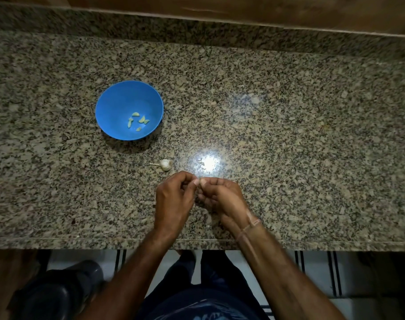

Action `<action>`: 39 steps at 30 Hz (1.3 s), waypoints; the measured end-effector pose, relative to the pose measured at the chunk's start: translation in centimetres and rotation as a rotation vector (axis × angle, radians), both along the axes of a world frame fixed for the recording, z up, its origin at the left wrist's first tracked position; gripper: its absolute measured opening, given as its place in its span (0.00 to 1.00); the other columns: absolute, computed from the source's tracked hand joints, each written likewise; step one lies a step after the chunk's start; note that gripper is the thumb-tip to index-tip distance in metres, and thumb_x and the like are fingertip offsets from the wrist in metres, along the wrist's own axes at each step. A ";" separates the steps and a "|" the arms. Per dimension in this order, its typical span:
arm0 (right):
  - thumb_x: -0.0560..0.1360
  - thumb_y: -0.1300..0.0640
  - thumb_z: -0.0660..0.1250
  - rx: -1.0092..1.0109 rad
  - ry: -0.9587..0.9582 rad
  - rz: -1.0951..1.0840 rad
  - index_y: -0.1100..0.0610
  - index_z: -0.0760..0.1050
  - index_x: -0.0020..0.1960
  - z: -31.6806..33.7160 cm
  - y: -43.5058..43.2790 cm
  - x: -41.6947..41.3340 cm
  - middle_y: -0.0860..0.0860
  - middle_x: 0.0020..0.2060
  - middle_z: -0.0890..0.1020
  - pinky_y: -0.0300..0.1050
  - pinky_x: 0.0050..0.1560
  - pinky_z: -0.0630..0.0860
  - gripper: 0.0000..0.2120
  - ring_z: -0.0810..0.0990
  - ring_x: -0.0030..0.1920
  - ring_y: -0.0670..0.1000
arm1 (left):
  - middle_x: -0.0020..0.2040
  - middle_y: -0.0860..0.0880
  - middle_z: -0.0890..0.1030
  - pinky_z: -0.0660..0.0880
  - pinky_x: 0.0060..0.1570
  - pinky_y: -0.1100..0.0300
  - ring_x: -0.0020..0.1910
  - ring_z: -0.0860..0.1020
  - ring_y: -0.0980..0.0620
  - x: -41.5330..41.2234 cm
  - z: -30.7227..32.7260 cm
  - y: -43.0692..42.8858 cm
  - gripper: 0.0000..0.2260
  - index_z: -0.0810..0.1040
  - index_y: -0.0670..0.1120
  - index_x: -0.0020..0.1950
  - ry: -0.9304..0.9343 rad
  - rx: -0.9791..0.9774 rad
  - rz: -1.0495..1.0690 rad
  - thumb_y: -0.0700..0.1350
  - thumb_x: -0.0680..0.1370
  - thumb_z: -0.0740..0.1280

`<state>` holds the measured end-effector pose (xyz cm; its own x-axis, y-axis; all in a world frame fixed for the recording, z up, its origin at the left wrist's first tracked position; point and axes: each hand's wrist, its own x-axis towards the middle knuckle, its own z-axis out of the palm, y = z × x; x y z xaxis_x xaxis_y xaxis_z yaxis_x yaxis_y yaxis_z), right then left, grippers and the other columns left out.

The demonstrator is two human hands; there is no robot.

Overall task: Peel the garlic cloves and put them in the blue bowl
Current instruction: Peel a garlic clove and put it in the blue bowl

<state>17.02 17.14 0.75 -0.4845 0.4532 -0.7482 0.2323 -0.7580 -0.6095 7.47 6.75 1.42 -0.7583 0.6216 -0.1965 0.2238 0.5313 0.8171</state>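
Left hand (173, 199) and right hand (222, 197) fingertips pinched together, held item hidden, garlic bulb (165, 164) nearby

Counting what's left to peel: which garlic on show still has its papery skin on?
The small garlic head on the counter beside the hands, white-skinned with stem; the pieces in the blue bowl are bare.
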 end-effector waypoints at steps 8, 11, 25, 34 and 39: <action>0.74 0.65 0.76 0.599 -0.094 0.156 0.61 0.83 0.47 -0.7 -0.1 -0.1 0.54 0.42 0.87 0.47 0.49 0.85 0.03 0.86 0.45 0.54 | 0.42 0.48 0.87 0.81 0.43 0.60 0.43 0.86 0.52 -0.6 -0.3 0.1 0.06 0.86 0.45 0.49 -0.441 0.087 0.105 0.46 0.81 0.72; 0.74 0.66 0.76 0.609 -0.081 0.121 0.60 0.83 0.46 -0.8 -0.2 0.0 0.53 0.41 0.87 0.44 0.49 0.84 0.04 0.86 0.44 0.51 | 0.42 0.46 0.86 0.80 0.42 0.61 0.41 0.83 0.52 -0.6 -0.3 0.2 0.06 0.85 0.41 0.50 -0.725 0.135 0.197 0.43 0.80 0.72; 0.74 0.71 0.73 0.838 -0.052 0.061 0.62 0.83 0.45 -0.5 -1.1 -0.6 0.52 0.41 0.85 0.37 0.46 0.81 0.05 0.84 0.44 0.48 | 0.37 0.47 0.82 0.80 0.35 0.64 0.34 0.80 0.54 -0.6 -0.4 1.1 0.04 0.82 0.40 0.47 -1.235 0.242 0.462 0.38 0.81 0.69; 0.77 0.70 0.70 0.330 0.067 -0.037 0.67 0.80 0.51 -0.6 -0.3 -0.8 0.59 0.46 0.85 0.41 0.47 0.82 0.03 0.84 0.46 0.52 | 0.40 0.48 0.85 0.80 0.38 0.64 0.38 0.81 0.56 -1.0 -1.2 1.2 0.05 0.81 0.43 0.48 -1.062 0.343 0.418 0.37 0.82 0.68; 0.77 0.69 0.71 0.822 -0.165 0.171 0.58 0.86 0.52 -1.9 -0.1 -0.1 0.47 0.48 0.87 0.34 0.51 0.81 0.09 0.85 0.50 0.41 | 0.41 0.49 0.86 0.79 0.42 0.60 0.40 0.82 0.56 -0.9 -1.6 0.5 0.04 0.84 0.43 0.54 -0.739 0.232 0.353 0.40 0.81 0.71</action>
<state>16.88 17.05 -1.17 -0.5096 0.8134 -0.2804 0.4370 -0.0360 -0.8987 6.59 7.24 -0.19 -0.6425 0.4580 -0.6143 -0.5572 0.2710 0.7849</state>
